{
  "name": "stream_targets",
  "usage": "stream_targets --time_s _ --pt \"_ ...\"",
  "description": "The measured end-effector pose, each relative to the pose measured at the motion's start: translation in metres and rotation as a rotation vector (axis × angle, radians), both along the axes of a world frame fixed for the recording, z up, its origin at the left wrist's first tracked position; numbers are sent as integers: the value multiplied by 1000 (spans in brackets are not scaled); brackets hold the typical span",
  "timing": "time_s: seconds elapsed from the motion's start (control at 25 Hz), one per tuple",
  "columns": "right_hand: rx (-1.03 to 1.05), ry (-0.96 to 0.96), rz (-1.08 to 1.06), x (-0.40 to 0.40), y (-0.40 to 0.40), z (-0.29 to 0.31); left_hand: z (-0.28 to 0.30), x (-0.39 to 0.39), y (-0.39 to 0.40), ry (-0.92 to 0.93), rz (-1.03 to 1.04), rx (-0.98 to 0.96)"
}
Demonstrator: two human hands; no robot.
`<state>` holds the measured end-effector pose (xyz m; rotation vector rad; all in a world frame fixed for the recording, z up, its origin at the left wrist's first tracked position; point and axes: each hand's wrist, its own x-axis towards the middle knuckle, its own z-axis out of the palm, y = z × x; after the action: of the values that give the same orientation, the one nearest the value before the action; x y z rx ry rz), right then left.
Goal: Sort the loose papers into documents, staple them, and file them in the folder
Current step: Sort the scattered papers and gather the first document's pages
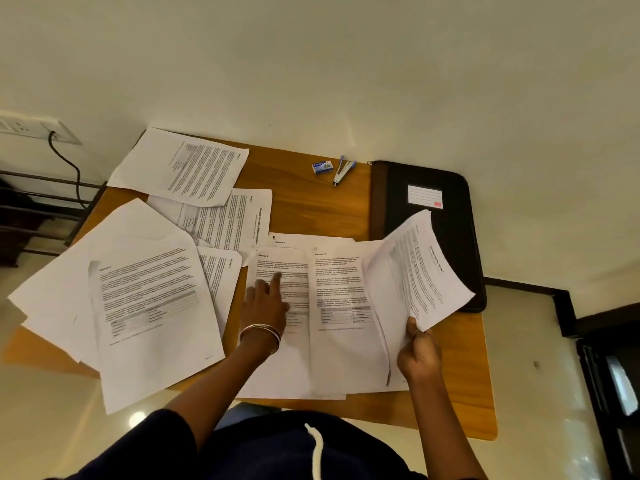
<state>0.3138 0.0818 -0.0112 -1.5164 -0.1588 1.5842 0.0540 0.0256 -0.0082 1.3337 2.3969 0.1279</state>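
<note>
A dark navy sleeve (pixel 166 441) leads to the left hand (pixel 265 301), fingers spread flat on a printed white sheet (pixel 277 362) on the orange wooden table (pixel 460 393). The right hand (pixel 419 355) pinches a raised sheaf of printed pages (pixel 415 271) over the black zip folder (pixel 429 181). A blue-handled stapler (pixel 343 171) lies beside it.
</note>
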Motion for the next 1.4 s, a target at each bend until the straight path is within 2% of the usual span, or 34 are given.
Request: stream_targets --time_s 0.08,0.16,0.32,0.4,0.52,0.68,0.8,1.0,1.12,1.24,1.4 --pt "11 13 57 -2 -1 -2 2 -14 -3 44 245 8" --pt "24 58 65 -5 -2 0 -1 -22 -9 -44 388 -76" --pt "39 144 -14 -13 -3 -1 -11 -22 -11 -198 390 -97" --pt "74 229 -23 -15 0 0 -11 -21 -11 -233 412 -32" --pt "111 230 18 -20 5 4 -4 -21 -13 -189 427 113" --pt "98 249 37 -28 9 3 17 -39 -4 -413 576 363" --pt "59 227 22 -33 6 2 33 -60 5 -483 667 525" --pt "52 210 26 -35 6 2 72 -76 17 -813 1062 834" --pt "43 203 36 -40 4 0 76 -80 17 -885 1173 906" --pt "35 175 22 -42 6 -2 63 -88 13 -924 1286 879" --pt "37 195 24 -41 0 -4 57 -86 10 -905 1267 833"
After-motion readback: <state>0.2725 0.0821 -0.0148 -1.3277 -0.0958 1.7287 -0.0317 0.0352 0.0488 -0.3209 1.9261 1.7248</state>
